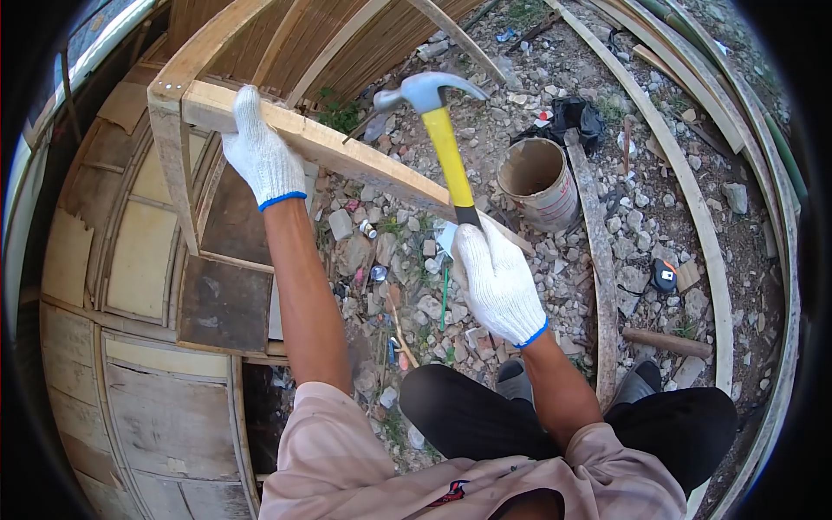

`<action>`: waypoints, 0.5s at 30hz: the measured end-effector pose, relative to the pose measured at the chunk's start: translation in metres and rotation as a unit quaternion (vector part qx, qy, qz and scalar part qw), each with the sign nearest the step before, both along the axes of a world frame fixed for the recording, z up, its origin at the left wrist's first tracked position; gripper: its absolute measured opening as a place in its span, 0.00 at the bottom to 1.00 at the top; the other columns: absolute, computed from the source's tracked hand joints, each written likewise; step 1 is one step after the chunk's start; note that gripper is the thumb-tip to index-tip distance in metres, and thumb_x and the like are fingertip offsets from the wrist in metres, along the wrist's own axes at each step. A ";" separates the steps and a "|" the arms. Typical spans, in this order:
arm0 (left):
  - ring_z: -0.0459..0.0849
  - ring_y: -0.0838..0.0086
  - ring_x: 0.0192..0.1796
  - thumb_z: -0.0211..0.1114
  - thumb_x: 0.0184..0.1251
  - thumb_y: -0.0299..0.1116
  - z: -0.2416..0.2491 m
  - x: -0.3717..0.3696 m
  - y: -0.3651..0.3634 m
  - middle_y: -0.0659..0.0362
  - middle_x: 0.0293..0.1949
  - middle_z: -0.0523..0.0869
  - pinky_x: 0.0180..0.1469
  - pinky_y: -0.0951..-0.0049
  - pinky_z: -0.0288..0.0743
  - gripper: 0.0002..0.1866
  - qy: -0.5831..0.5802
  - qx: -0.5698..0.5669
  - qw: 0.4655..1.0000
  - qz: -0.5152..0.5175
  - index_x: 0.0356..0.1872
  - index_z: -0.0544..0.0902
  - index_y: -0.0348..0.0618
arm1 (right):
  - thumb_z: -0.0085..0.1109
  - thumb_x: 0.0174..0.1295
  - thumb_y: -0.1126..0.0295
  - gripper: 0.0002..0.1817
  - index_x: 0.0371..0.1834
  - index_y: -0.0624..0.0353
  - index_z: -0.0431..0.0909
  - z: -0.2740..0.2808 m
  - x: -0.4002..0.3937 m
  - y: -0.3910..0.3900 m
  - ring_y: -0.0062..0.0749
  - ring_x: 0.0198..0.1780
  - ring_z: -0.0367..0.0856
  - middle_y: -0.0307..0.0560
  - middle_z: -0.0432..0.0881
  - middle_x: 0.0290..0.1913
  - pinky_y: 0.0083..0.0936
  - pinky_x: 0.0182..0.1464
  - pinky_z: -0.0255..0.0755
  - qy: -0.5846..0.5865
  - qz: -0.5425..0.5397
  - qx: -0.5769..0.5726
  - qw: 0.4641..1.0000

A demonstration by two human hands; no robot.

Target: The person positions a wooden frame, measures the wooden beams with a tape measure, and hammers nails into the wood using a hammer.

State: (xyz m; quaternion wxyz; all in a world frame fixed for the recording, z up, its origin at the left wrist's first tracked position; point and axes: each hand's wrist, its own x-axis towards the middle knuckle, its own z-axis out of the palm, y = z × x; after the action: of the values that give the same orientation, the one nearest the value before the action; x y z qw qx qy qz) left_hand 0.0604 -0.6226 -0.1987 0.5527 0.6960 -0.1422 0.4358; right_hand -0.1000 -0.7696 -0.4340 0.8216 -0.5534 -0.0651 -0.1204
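Observation:
A white knit glove with a blue cuff covers my left hand (263,156), which is closed round a wooden beam (347,154) near its left end, thumb on top. That end meets an upright wooden frame (169,108) with nail heads at the corner. My right hand (498,282), gloved the same way, grips the black lower handle of a claw hammer (448,156). The hammer's yellow shaft stands up from my fist, and its metal head is above the beam. A thin nail or stick juts from the beam left of the hammer.
Rubble covers the ground. A round bucket (539,182) stands right of the beam, beside a long plank (594,260). Farther right lie a tape measure (665,276) and a curved wooden strip (685,191). A panelled wooden structure (173,399) fills the left side.

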 end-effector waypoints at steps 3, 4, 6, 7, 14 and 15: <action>0.82 0.63 0.35 0.74 0.63 0.46 0.000 -0.004 0.000 0.50 0.34 0.81 0.40 0.60 0.80 0.24 0.010 0.003 1.000 -0.006 0.45 0.76 0.34 | 0.52 0.77 0.65 0.16 0.55 0.69 0.75 0.024 -0.007 -0.028 0.31 0.25 0.79 0.49 0.79 0.27 0.29 0.27 0.72 0.025 0.027 0.018 0.999; 0.82 0.63 0.35 0.74 0.63 0.46 0.000 -0.003 0.000 0.50 0.34 0.81 0.40 0.60 0.80 0.24 0.011 0.003 1.000 -0.005 0.45 0.76 0.34 | 0.50 0.79 0.61 0.15 0.51 0.63 0.75 0.038 -0.014 -0.040 0.22 0.21 0.74 0.41 0.76 0.24 0.24 0.22 0.68 0.087 0.074 0.212 0.971; 0.82 0.64 0.35 0.74 0.63 0.45 0.000 -0.006 0.002 0.51 0.33 0.80 0.40 0.61 0.80 0.25 0.019 -0.002 1.000 -0.006 0.46 0.76 0.34 | 0.45 0.80 0.49 0.20 0.43 0.56 0.70 0.057 -0.020 -0.056 0.16 0.15 0.59 0.33 0.65 0.19 0.19 0.16 0.56 0.032 -0.008 0.419 0.908; 0.82 0.64 0.35 0.73 0.64 0.45 -0.001 -0.008 0.001 0.51 0.34 0.80 0.40 0.61 0.80 0.25 0.025 -0.005 1.000 -0.008 0.47 0.76 0.34 | 0.41 0.80 0.44 0.24 0.41 0.55 0.67 0.056 -0.016 -0.058 0.17 0.14 0.56 0.33 0.64 0.19 0.20 0.15 0.53 -0.042 -0.069 0.477 0.875; 0.83 0.64 0.36 0.73 0.64 0.45 -0.001 -0.007 0.001 0.51 0.35 0.79 0.39 0.63 0.81 0.26 0.027 -0.005 1.000 -0.001 0.50 0.74 0.34 | 0.53 0.76 0.65 0.17 0.58 0.67 0.73 -0.025 0.007 0.008 0.41 0.28 0.80 0.56 0.80 0.31 0.31 0.30 0.74 -0.179 -0.173 -0.244 0.937; 0.83 0.64 0.36 0.73 0.64 0.45 0.000 -0.005 0.002 0.51 0.35 0.79 0.39 0.62 0.81 0.26 0.025 -0.010 1.000 0.002 0.50 0.74 0.34 | 0.52 0.76 0.65 0.17 0.58 0.67 0.73 -0.029 0.006 0.009 0.37 0.27 0.79 0.52 0.80 0.32 0.31 0.30 0.75 -0.072 -0.065 -0.124 0.987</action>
State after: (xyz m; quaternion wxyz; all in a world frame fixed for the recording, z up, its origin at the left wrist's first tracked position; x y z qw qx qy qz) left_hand 0.0551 -0.6201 -0.1990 0.5618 0.7015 -0.1228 0.4209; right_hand -0.0944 -0.7607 -0.4634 0.7301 -0.6440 -0.1023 -0.2046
